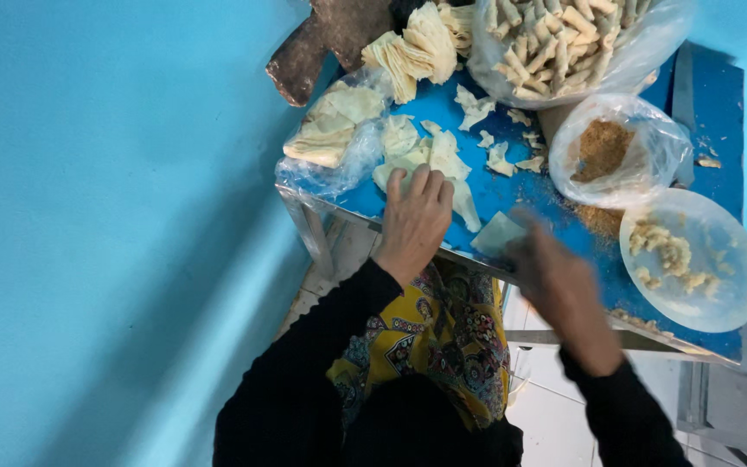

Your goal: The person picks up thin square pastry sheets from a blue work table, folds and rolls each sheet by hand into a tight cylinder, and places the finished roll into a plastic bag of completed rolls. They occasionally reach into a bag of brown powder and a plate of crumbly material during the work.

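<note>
Blue desk (520, 195), narrow, set against a turquoise wall on the left. Far right: large clear bag of finished pastry rolls (555, 43), heaped pale sticks. Left of it, stacks of folded wrapper sheets (412, 47); nearer and further left, another wrapper stack in a plastic bag (330, 130). Right side: open bag of brown crumbly filling (607, 149), and nearer, a clear plastic plate (719, 268) carrying pale lumpy filling. Middle of desk: loose pile of wrapper pieces (430, 156), with torn scraps (501, 160) scattered toward the far side. Left hand (414, 220) lies flat, fingers spread, pressing on the near edge of the loose pile; nothing gripped. Right hand (555, 277) is motion-blurred at the near desk edge, fingers touching a single wrapper sheet (499, 233) that lies just beside the left hand; cannot tell whether it pinches the sheet or only rests on it. Judgement: the sheets look thin and tear easily, so peeling one off wants the pile held steady with the flat hand and a slow lift from a corner, keeping the sheet flat on the desk, clear of the crumbs to the right.
</note>
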A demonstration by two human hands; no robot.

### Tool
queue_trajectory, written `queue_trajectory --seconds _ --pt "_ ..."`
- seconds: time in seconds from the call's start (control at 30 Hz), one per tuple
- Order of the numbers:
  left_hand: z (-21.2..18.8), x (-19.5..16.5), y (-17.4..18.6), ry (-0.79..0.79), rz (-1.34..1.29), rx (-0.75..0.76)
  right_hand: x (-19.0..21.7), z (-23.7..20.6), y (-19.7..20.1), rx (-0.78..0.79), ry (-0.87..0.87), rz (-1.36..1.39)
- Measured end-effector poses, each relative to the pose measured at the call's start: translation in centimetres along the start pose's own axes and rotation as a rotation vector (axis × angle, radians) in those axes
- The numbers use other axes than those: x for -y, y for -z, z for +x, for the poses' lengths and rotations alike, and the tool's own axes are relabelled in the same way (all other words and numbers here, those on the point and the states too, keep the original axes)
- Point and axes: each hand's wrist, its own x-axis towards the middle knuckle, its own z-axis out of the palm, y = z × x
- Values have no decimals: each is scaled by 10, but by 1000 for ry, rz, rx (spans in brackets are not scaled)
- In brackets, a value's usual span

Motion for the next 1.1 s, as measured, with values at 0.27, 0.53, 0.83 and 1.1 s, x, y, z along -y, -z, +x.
queue_trajectory --seconds 0.27,0.53,0.83,1.1 --pt "-15 -22 10 -292 -571 -21 -14 -18 4 -54 -106 331" --pt "-20 -21 -8 -366 -770 77 -119 -83 63 -208 -203 -421" --pt "-20 -22 -12 -359 -794 76 -145 -54 52 54 -270 -663" --pt "-18 -21 -5 -360 -818 78 -139 -40 65 227 -312 -563"
